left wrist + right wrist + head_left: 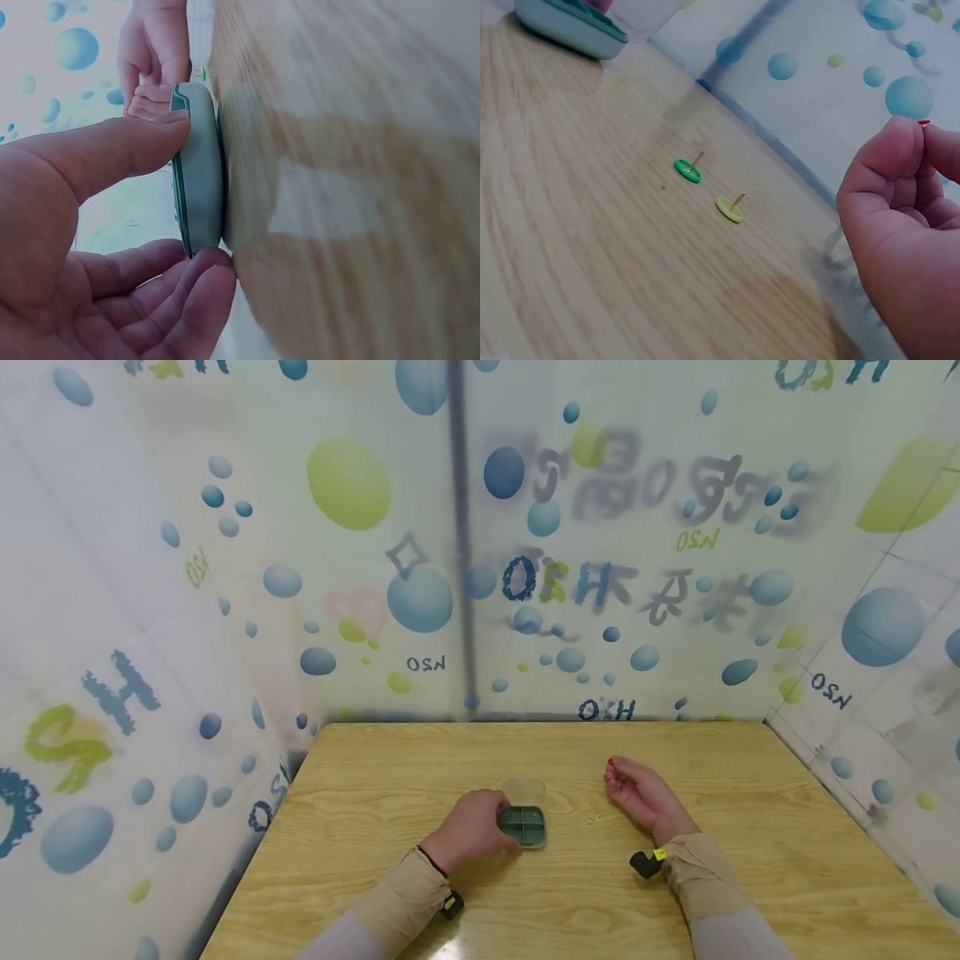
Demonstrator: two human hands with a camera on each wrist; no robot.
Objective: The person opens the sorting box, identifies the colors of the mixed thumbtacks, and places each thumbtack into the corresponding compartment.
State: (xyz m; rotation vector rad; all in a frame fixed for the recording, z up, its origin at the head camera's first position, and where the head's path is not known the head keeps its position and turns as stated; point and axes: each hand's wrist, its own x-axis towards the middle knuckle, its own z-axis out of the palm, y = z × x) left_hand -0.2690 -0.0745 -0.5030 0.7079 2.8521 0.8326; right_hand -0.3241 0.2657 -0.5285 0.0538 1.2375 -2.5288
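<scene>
The wall had blue and green dots, and a dark stripe ran down it. In front was the counter, flat and smooth, with wavy wood lines. Each arm had a tan wrap and a small black camera, with pale sleeves coming in at 5 and 7 o'clock.

The box was on the counter, with the left hand at its 9 o'clock. Those fingers grasped its side, and the thumb hid its 8 o'clock corner. Past the box, at 2 o'clock, was the right hand. Its fingers pinched a red pin. Between the box and that hand, at the box's 3 o'clock, lay a green pin and, just beside it, a yellow pin.

The box was round at the corners and dark green inside, with thin walls making little rooms. Its see-through lid was open at 12 o'clock.

From the head, the two loose pins were tiny specks. The right wrist view showed their flat, round tops lying down and their thin spikes sticking up. The left wrist view showed the box's smooth, pale green side.
</scene>
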